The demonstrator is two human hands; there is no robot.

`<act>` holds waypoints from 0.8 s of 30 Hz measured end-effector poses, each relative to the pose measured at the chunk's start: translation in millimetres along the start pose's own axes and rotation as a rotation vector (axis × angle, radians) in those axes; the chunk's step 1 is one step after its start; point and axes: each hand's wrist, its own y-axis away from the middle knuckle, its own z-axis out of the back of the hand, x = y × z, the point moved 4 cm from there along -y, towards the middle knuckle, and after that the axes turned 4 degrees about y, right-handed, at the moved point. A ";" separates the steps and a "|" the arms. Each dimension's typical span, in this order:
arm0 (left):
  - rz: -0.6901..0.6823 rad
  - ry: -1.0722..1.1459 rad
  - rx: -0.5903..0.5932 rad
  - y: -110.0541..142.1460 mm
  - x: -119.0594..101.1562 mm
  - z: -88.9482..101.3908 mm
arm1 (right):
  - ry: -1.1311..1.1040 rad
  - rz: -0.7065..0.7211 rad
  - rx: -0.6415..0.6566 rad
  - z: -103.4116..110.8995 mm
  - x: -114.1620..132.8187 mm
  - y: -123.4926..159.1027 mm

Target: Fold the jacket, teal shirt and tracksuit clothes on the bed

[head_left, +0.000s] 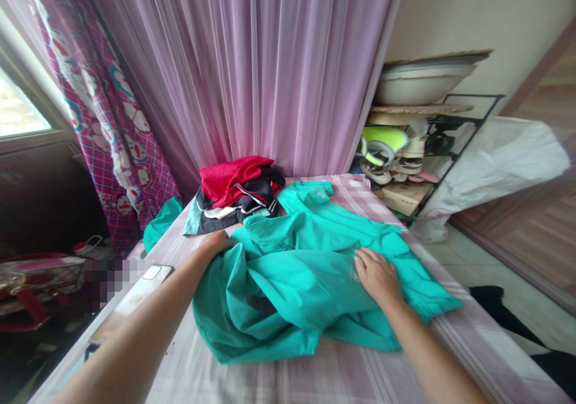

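Observation:
A crumpled teal jacket (310,272) is spread over the bed-like surface in front of me, its folds bunched toward the near left. A small pale mark shows on the fabric beside my right hand. At the jacket's left edge my left hand (216,243) is closed on the cloth; its fingertips are partly hidden. My right hand (377,273) rests palm down on the jacket's right part, fingers stretched out over the fabric. Behind the jacket lies a pile of clothes, with a red garment (229,179) on top of a black one with white trim (256,203).
A phone (155,272) lies by my left forearm on the plaid sheet (180,374). Another teal cloth (162,224) hangs at the left edge. Purple curtains (270,74) close off the back. On the right stands a rack (468,146) with shoes and a basin (423,83).

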 end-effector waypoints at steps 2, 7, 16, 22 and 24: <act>0.003 0.011 0.008 3.3 -0.5 -1.1 | 0.000 0.001 -0.003 -0.9 -0.2 0.0; 0.015 0.058 -0.003 15.3 -5.4 7.4 | 0.010 0.009 -0.021 -2.0 -0.1 -0.5; -0.104 -0.040 -0.016 83.2 54.4 39.1 | -0.007 0.013 -0.025 -3.4 -2.9 -0.5; 0.007 -0.131 0.080 99.3 84.7 37.0 | 0.032 0.040 -0.007 -8.9 -3.3 0.6; 0.013 -0.160 -0.050 88.5 74.3 47.1 | 0.044 0.041 -0.002 -9.3 -3.7 0.8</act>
